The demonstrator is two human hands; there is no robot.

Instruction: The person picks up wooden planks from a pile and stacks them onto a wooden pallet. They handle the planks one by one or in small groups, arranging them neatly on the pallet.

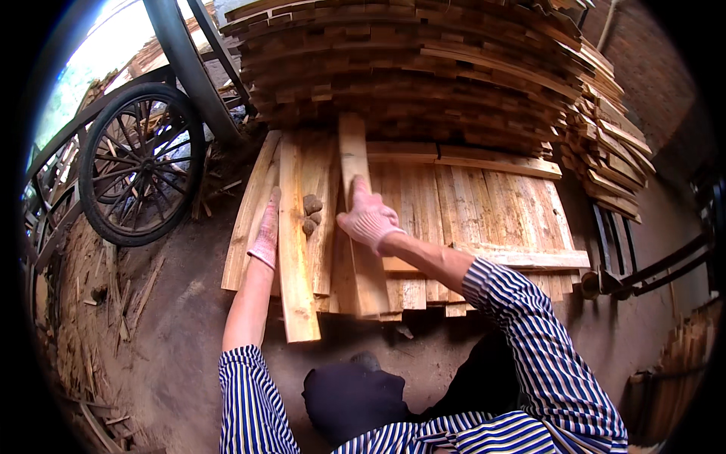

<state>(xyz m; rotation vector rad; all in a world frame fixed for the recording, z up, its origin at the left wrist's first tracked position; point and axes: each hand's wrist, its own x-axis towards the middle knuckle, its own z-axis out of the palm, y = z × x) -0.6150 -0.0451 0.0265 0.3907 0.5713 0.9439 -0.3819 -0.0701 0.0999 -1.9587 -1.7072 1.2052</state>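
My left hand, in a pale knitted glove, grips a long wooden board. Its thumb side lies along the board's left edge. Dark, dirty glove fingertips show at the right edge; the rest of the hand is hidden under the board. My right hand, gloved alike, is closed over a second narrow board with the index finger stretched along it. This board's near end is blurred. Both boards lie lengthwise away from me, over a layer of side-by-side boards.
A tall stack of planks rises behind the layer. Two crosswise strips lie on its right part. A spoked cart wheel stands at left by a metal post. More boards are piled at right. Wood scraps litter the floor.
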